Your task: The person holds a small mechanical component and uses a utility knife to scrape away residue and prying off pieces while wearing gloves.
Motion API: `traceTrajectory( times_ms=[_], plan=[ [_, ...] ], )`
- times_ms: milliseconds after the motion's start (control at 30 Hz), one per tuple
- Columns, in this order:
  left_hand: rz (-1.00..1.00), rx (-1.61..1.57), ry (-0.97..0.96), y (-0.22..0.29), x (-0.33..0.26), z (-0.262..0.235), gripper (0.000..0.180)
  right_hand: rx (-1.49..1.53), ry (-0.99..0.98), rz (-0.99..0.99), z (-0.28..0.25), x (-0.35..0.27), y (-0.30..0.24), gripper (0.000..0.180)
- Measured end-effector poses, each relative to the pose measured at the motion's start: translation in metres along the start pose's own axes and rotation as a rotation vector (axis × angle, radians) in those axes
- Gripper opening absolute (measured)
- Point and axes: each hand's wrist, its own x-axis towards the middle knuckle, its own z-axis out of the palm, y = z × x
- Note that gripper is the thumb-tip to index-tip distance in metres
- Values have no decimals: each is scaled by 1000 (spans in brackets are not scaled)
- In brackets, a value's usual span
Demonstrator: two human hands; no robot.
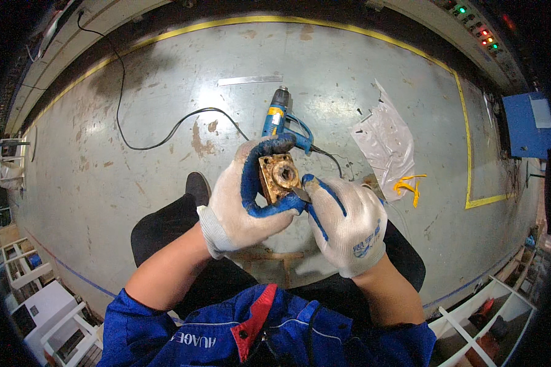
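Down below the hands, yellow lines border grey floor (stained brown).

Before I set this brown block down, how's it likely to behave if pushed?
The block looks like metal, so it's probably stiff and heavy for its size. Its squared edges suggest it would slide rather than roll. Its brownish, grimy face could feel slippery.

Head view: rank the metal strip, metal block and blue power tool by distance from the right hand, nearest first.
From the right hand:
1. Metal block: in the left hand, close by.
2. Blue power tool: ahead and left.
3. Metal strip: beyond the tool, also left.
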Motion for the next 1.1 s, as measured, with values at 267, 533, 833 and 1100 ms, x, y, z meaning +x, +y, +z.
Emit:
traceTrajectory(
  times_ms=[267, 533, 833, 1100],
  plan=[
    [74, 0, 26, -2, -3, 8, 99, 1, 14, -1, -2, -1, -5, 37],
    [148, 271, 62, 2, -7, 5, 93, 59, -23, 24, -3, -6, -8, 49],
    [199, 293, 89, 6, -8, 8, 84, 2, -7, 10, -4, -6, -10, 41],
    [188, 266, 121, 3, -9, 11, 83, -42, 14, 14, 0, -6, -11, 42]
  ],
)
